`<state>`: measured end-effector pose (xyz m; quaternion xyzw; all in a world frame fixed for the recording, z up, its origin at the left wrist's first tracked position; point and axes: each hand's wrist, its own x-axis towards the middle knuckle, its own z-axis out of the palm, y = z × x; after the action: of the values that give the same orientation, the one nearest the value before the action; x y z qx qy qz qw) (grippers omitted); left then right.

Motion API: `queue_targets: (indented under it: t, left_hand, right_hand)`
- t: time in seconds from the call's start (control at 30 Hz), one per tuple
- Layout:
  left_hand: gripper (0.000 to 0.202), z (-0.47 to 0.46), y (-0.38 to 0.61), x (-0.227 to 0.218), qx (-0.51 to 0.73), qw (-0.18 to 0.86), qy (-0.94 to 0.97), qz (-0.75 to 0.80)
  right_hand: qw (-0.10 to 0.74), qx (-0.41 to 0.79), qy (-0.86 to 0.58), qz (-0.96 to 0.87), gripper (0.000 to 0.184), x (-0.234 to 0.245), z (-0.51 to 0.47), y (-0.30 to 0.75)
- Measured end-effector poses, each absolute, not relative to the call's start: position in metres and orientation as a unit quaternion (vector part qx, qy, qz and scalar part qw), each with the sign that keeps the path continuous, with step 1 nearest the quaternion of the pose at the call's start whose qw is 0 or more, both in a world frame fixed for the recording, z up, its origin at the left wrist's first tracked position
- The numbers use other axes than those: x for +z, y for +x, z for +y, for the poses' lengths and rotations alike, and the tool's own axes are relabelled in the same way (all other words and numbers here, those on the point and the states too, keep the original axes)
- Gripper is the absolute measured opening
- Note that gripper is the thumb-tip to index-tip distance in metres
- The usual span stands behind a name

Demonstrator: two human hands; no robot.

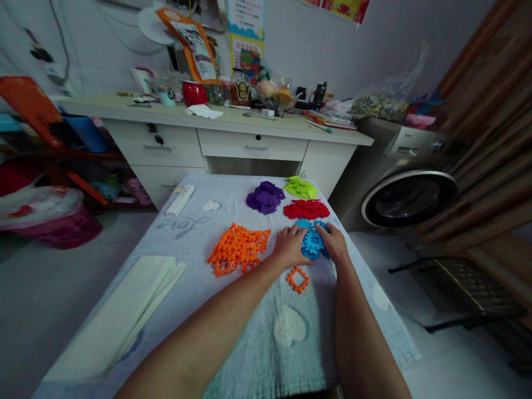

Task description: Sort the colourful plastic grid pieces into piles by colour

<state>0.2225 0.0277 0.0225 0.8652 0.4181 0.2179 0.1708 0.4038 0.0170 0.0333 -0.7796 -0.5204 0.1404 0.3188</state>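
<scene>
Both of my hands rest on a pile of blue plastic interlocking tiles (312, 239) on a light blue cloth-covered table (249, 332). My left hand (291, 246) cups the pile's left side with fingers curled on the tiles. My right hand (334, 244) presses against its right side, fingers bent around them. A single orange tile (298, 279) lies just in front of my hands. To the left is a pile of orange tiles (239, 249). Beyond are red tiles (306, 209), purple tiles (266, 197) and green tiles (301, 188).
Folded white paper (120, 310) lies at the table's left edge and a white tube (180, 200) lies farther back. A cluttered beige desk (216, 130) stands behind the table. A washing machine (409, 194) is at the right, a red basin (45, 213) at left.
</scene>
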Motion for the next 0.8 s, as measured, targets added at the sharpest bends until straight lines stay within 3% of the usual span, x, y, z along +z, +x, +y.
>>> queue_targets:
  t: [0.33,0.53,0.8]
  left_hand:
    - [0.08,0.017,0.21,0.032,0.285,0.208,0.839,0.414]
    - [0.071,0.018,0.191,0.05,0.322,0.232,0.807,0.437]
    - [0.053,0.023,0.116,0.078,0.345,0.171,0.794,0.47]
  right_hand:
    - [0.443,0.216,-0.716,-0.494,0.042,0.039,0.018,0.383]
    - [0.547,0.294,-0.649,-0.439,0.04,0.048,0.024,0.346]
    - [0.537,0.344,-0.576,-0.512,0.038,0.058,0.039,0.272]
